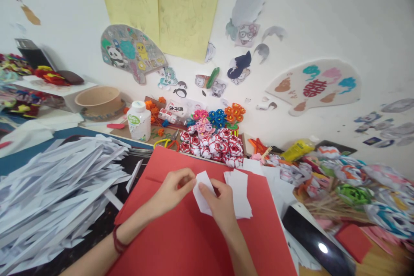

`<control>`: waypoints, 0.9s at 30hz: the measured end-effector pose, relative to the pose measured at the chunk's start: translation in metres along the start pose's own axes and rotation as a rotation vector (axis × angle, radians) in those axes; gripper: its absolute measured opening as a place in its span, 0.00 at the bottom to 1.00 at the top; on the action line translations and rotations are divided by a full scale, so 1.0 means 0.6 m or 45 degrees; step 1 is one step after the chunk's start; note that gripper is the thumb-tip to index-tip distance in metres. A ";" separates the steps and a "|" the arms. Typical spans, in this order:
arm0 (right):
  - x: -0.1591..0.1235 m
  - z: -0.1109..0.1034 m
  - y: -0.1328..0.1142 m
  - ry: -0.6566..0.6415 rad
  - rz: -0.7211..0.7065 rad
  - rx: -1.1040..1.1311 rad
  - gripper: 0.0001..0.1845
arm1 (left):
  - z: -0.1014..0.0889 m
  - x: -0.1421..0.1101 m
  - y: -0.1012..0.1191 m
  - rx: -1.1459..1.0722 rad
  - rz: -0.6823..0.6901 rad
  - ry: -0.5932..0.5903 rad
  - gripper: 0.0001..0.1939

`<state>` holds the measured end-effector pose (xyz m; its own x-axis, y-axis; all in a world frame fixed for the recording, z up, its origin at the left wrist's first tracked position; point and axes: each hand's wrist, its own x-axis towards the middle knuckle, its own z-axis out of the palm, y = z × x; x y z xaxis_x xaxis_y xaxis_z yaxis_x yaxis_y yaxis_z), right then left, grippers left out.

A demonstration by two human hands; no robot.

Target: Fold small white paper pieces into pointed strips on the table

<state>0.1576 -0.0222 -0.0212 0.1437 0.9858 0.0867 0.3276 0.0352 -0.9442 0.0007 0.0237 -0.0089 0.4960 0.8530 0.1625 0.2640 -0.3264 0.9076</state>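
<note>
A small piece of white paper [199,203] with a folded, pointed top is held up over a large red sheet [181,241]. My right hand [224,205] grips its right side, thumb lying across the front. At the upper left edge, the thumb and forefinger of my left hand [176,187] pinch together on the paper; the exact contact is small and hard to make out. Just right of the held piece, partly behind my right hand, lies a stack of cut white paper pieces [239,189] on the red sheet.
Left lies a big heap of white paper strips [64,194]. Red-and-white paper flowers [213,146], scissors [166,141] and a white bottle [139,121] stand along the back. A dark phone [317,241] and more paper flowers [354,192] lie on the right.
</note>
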 end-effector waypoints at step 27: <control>0.007 -0.019 0.006 0.369 0.019 0.211 0.17 | 0.039 -0.009 -0.005 -0.283 -0.015 0.063 0.12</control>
<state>0.1703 -0.0201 -0.0207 0.4152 0.8994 0.1366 0.1704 0.0706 -0.9828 0.0166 0.0103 -0.0219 0.4515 0.8769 0.1653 0.0779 -0.2232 0.9716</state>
